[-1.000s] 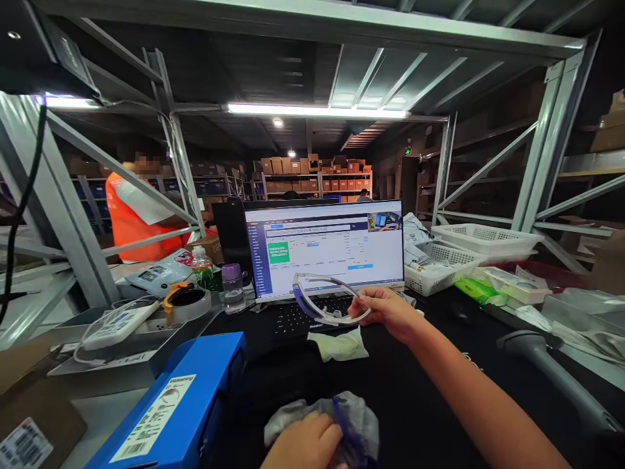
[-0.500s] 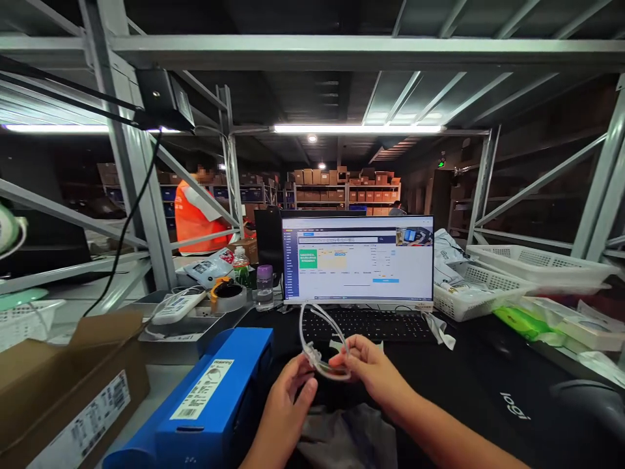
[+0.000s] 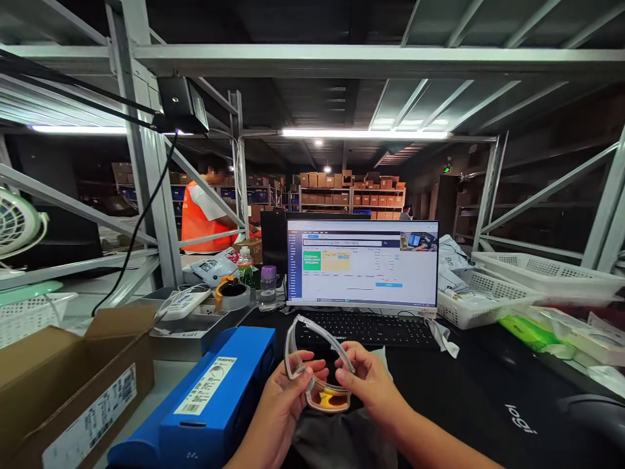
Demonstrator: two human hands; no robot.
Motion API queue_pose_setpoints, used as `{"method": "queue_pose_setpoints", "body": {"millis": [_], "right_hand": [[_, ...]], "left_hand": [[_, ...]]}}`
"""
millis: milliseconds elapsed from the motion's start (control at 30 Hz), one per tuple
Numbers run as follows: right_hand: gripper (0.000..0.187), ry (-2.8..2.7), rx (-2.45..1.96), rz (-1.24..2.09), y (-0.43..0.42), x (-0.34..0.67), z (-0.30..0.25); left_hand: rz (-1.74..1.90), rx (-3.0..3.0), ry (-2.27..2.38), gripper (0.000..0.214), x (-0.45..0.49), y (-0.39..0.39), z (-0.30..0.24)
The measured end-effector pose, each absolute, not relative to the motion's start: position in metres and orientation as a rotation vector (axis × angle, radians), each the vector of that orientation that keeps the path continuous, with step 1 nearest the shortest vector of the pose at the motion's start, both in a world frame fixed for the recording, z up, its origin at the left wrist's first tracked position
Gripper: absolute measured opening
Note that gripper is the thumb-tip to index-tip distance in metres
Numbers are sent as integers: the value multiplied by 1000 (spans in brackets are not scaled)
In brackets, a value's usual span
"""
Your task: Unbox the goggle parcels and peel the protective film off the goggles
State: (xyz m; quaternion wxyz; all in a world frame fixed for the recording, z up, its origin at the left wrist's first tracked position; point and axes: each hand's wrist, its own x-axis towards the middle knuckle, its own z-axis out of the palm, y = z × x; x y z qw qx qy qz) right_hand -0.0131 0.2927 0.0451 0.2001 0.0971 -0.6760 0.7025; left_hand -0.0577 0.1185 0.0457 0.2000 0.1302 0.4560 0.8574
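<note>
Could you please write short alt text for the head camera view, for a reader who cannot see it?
Both hands, left hand and right hand, hold clear-framed glasses with yellow lenses above a dark desk. Behind them stand a keyboard and lit monitor, with a blue box at left.

Clear-framed glasses with orange-yellow lenses, blue box (white label), black mat.

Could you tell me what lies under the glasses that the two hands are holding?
Under the clear-framed glasses, held by the left hand and right hand, lies a grey pouch on the black desk mat. The hands cover the pouch's upper edge.
</note>
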Motion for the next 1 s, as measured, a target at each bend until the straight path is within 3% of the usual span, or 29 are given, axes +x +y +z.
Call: {"method": "queue_pose_setpoints", "body": {"millis": [100,233,300,367,467,567,633,867,1000], "right_hand": [[41,-1876,182,1987,290,-12,44],[30,-2114,219,1461,292,-4,56],[23,-2171,297,1349,296,1,66],[23,-2224,377,1515,301,3,74],[38,-2318,452,1884,314,3,83],[38,-2342,394,1901,328,1,89],[31,-2338,281,1682,334,2,92],[17,-2295,166,240,344,7,97],[14,-2002,69,-179,359,11,107]], "left_hand": [[2388,390,1305,52,-55,120,44],[2322,501,1429,47,-56,119,40],[2292,559,1462,43,-57,118,39],[2282,596,1450,42,-58,117,40],[2293,588,1411,43,-57,116,41],[2279,577,1389,46,-58,118,39],[2263,628,1412,43,-59,119,37],[2192,769,1585,34,-66,118,32],[2193,764,1660,39,-63,117,38]]}}
